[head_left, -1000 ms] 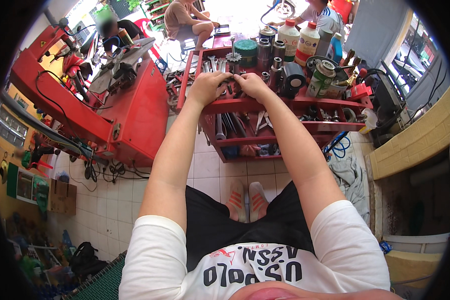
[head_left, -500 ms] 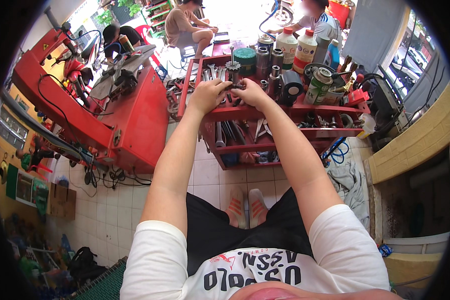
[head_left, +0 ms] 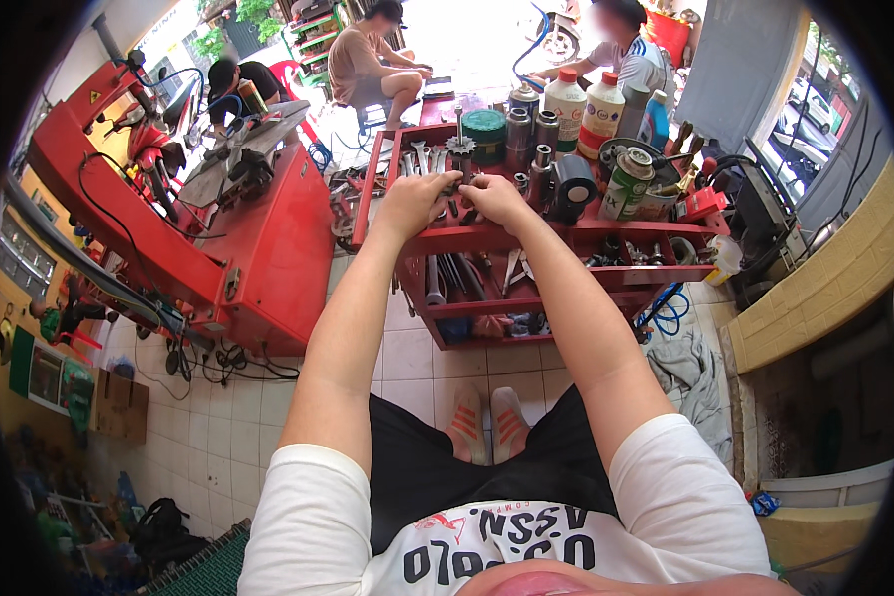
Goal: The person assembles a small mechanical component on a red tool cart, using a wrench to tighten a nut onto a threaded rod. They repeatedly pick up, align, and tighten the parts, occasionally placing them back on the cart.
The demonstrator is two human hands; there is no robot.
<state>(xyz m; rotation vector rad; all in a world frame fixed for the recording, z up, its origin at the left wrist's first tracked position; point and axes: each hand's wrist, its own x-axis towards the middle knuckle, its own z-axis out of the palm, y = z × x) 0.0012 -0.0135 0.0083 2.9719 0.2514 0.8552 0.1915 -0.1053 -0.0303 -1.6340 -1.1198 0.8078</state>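
Observation:
My left hand [head_left: 419,205] and my right hand [head_left: 497,200] meet above the near edge of a red tool cart [head_left: 457,239]. Both hands are closed, fingertips almost touching, around a small dark part that the fingers mostly cover; its kind cannot be made out. Just beyond the fingertips stands a toothed metal gear [head_left: 460,146] with a rod rising from it. Several wrenches [head_left: 425,156] lie in the tray beyond my left hand. Metal sockets [head_left: 540,169] stand to the right of my right hand.
Bottles [head_left: 565,104], a green tub [head_left: 484,137] and a spray can [head_left: 628,185] crowd the cart's top. A red machine [head_left: 273,243] stands at left, with cables [head_left: 223,360] on the floor. Several people sit beyond; a grey cloth [head_left: 687,382] lies at right.
My hands have drawn closer together, and the small dark part between them is more covered. The cart sits slightly lower in the picture.

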